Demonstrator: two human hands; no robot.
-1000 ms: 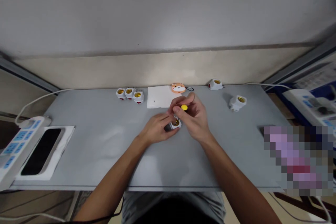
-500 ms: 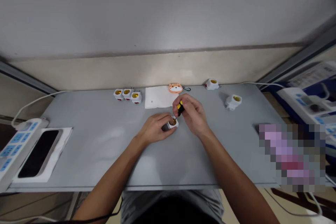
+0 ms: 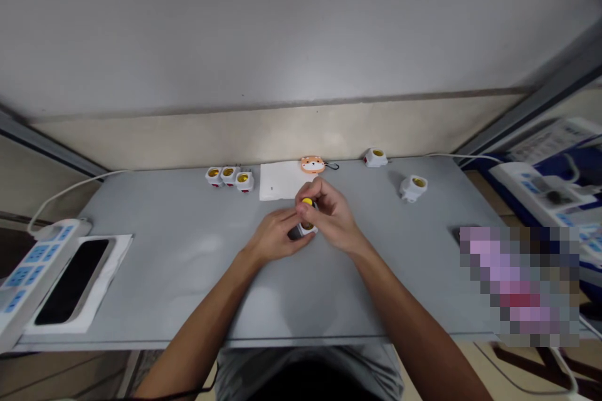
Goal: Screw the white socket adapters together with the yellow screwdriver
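Note:
A white plug-in lamp socket point(image 3: 309, 230) with a brass-coloured inside stands on the grey table in front of me. My left hand point(image 3: 278, 235) grips it from the left, thumb low and fingers along the far side. My right hand point(image 3: 329, 213) is closed around a stubby screwdriver point(image 3: 307, 201) with a yellow and black handle. The screwdriver stands nearly upright over the socket's opening. Its tip is hidden by my fingers and the socket.
Three lamp sockets point(image 3: 229, 175) stand at the back left, and single ones point(image 3: 375, 157) point(image 3: 414, 188) at the back right. A white paper point(image 3: 277, 180) lies behind my hands beside a bear-faced case point(image 3: 313, 165). A phone point(image 3: 75, 282) and power strip point(image 3: 44, 263) are at left.
My right hand has moved left and brought the screwdriver from a tilt to nearly upright over the socket. My left hand stays on the socket. The camera view has shifted slightly.

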